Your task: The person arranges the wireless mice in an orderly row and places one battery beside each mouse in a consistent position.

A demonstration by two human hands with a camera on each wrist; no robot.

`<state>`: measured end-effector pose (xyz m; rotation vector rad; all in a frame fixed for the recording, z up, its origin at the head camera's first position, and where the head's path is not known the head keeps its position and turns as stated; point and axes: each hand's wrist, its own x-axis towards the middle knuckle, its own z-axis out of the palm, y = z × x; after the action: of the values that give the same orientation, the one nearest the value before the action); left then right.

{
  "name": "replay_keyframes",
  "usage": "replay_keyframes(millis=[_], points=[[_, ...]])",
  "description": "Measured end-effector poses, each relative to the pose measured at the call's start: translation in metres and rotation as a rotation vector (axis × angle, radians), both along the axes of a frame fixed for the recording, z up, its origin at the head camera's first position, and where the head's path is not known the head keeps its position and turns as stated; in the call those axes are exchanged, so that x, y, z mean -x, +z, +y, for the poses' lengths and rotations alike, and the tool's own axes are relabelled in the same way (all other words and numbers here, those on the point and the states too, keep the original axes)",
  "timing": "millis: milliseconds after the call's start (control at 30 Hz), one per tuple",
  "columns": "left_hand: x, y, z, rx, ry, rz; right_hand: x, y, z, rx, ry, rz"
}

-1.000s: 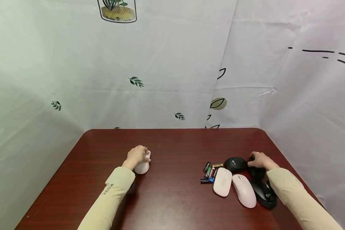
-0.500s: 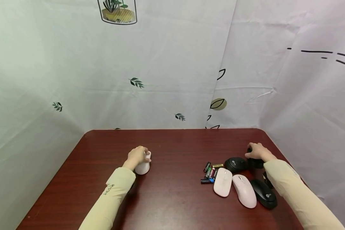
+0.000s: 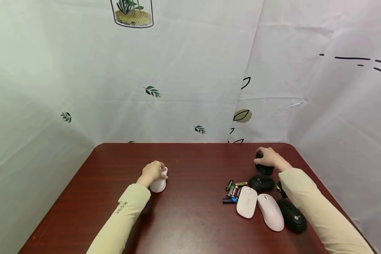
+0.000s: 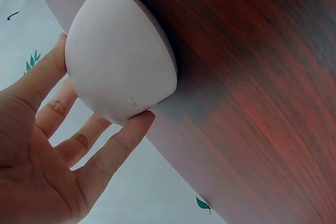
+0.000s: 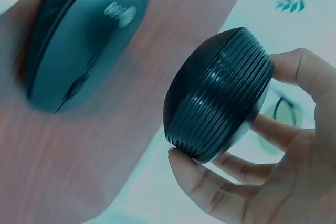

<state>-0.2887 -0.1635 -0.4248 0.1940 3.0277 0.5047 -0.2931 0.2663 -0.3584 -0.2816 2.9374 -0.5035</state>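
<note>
At the table's left, my left hand [image 3: 153, 173] grips a white computer mouse [image 3: 158, 185] by its sides. In the left wrist view, thumb and fingers hold the edges of that white mouse [image 4: 121, 51], which stands tilted. My right hand [image 3: 269, 157] pinches a black mouse with ribbed sides [image 3: 265, 170] near the back right. The right wrist view shows this ribbed black mouse [image 5: 215, 98] between thumb and fingers, apart from another black mouse [image 5: 94, 40]. That second black mouse [image 3: 261, 183] lies just in front of the held one.
Several batteries [image 3: 234, 190] lie left of a white mouse [image 3: 247, 202]. Beside it are a pale pink mouse [image 3: 271, 212] and another black mouse [image 3: 292, 216]. A dark object [image 3: 280, 189] is partly hidden by the right sleeve. A patterned sheet [image 3: 177, 70] hangs behind the table.
My right hand has carried the ribbed black mouse away from the right of the group, leftward and toward the back. The left hand and its white mouse stay in place.
</note>
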Motion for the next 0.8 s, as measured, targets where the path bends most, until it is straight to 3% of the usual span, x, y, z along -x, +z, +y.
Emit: replay_keyframes(millis=[433,800], points=[[-0.001,-0.004,0.000,-0.017,0.022,0.011,0.015,0.004,-0.070,0.051,0.143,0.029],[-0.004,-0.004,-0.002,-0.022,0.033,0.025,0.026,0.008,-0.126,0.072,0.138,-0.013]])
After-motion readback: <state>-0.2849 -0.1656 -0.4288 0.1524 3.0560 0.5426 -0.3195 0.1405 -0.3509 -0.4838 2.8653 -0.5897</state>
